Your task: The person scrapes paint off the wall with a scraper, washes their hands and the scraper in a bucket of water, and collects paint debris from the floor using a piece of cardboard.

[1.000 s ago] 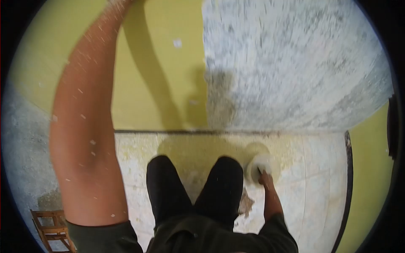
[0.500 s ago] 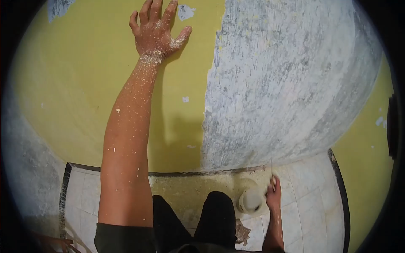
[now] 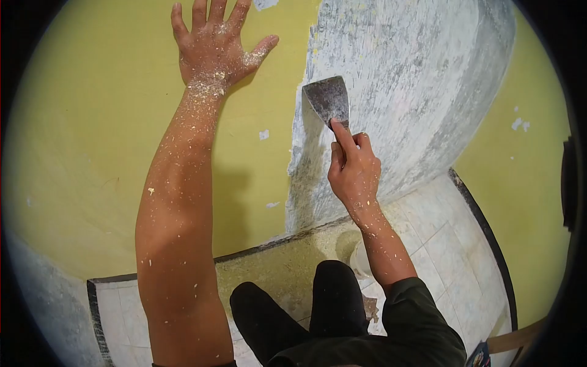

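Observation:
My left hand (image 3: 214, 52) lies on the yellow painted wall (image 3: 110, 140) with its fingers spread, flecked with pale paint chips along the wrist and forearm. In my right hand (image 3: 356, 168) is a putty knife (image 3: 329, 99), my index finger stretched along its blade. The wide, worn metal blade points up, close to the ragged border between the yellow paint and the scraped grey-white patch (image 3: 403, 79). Whether the blade touches the wall I cannot tell. The handle is hidden within my palm.
On the tiled floor (image 3: 437, 257), a pale bucket (image 3: 361, 260) stands partly behind my right forearm. Yellowish scrapings (image 3: 269, 267) lie along the wall's foot. A brown torn scrap (image 3: 370, 309) is near my knee. Something wooden (image 3: 516, 338) shows at the lower right.
My right hand has risen from beside the bucket to the wall, and the putty knife now shows clearly. My left hand stays spread on the wall while the view has shifted.

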Tool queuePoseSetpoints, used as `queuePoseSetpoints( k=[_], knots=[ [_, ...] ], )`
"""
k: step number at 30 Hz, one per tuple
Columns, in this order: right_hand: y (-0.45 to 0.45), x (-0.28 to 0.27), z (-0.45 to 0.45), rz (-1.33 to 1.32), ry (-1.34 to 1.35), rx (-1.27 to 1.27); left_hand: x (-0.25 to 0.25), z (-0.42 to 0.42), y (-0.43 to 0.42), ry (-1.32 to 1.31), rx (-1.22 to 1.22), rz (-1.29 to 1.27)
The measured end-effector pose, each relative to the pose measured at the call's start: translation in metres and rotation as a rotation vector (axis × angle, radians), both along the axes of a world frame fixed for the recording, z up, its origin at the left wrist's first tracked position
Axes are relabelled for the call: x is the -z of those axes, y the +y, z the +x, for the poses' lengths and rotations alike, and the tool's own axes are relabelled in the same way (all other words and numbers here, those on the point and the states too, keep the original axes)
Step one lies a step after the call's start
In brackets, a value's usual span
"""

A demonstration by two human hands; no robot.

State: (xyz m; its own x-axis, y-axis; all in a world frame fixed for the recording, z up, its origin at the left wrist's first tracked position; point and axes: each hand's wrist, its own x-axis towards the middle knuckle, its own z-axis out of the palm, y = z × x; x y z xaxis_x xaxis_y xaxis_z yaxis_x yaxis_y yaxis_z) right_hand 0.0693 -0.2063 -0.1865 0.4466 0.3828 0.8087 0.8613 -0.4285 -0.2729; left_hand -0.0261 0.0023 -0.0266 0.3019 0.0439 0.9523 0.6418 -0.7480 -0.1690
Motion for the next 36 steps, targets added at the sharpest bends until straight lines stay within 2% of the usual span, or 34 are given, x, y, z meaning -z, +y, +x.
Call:
queuePoseSetpoints(
  k=[4,10,14,18,23,25,28,31,32,36],
  knots=[
    [0.014,-0.026,-0.010,0.011,-0.004,0.044,0.000,-0.001,0.000,0.017,-0.018,-0.031],
    [0.008,-0.010,-0.027,-0.001,0.138,0.075,0.002,0.002,0.013,-0.029,0.040,0.045],
    [0.008,-0.031,-0.023,0.012,0.048,0.078,0.001,-0.003,0.007,0.016,-0.002,-0.014],
    [0.018,-0.039,-0.024,0.059,0.094,0.064,0.005,0.002,0.009,0.026,-0.002,0.003],
    [0.019,-0.014,-0.025,0.140,0.165,-0.003,0.004,0.000,0.009,0.043,-0.044,-0.025],
    [0.025,-0.035,-0.016,0.138,0.071,0.035,0.006,0.008,0.019,-0.043,-0.073,0.107],
    [0.035,-0.073,-0.018,0.175,0.075,0.019,0.003,-0.003,0.008,0.070,-0.004,-0.042],
    [0.015,-0.035,-0.023,0.112,0.098,0.002,0.002,-0.005,0.005,0.060,-0.016,-0.033],
    [0.010,-0.025,-0.030,0.056,0.227,0.037,0.003,-0.003,0.008,0.048,-0.015,-0.033],
    [0.011,-0.035,-0.029,0.102,0.250,0.038,0.003,-0.006,0.009,0.031,0.006,0.006]
  ],
)
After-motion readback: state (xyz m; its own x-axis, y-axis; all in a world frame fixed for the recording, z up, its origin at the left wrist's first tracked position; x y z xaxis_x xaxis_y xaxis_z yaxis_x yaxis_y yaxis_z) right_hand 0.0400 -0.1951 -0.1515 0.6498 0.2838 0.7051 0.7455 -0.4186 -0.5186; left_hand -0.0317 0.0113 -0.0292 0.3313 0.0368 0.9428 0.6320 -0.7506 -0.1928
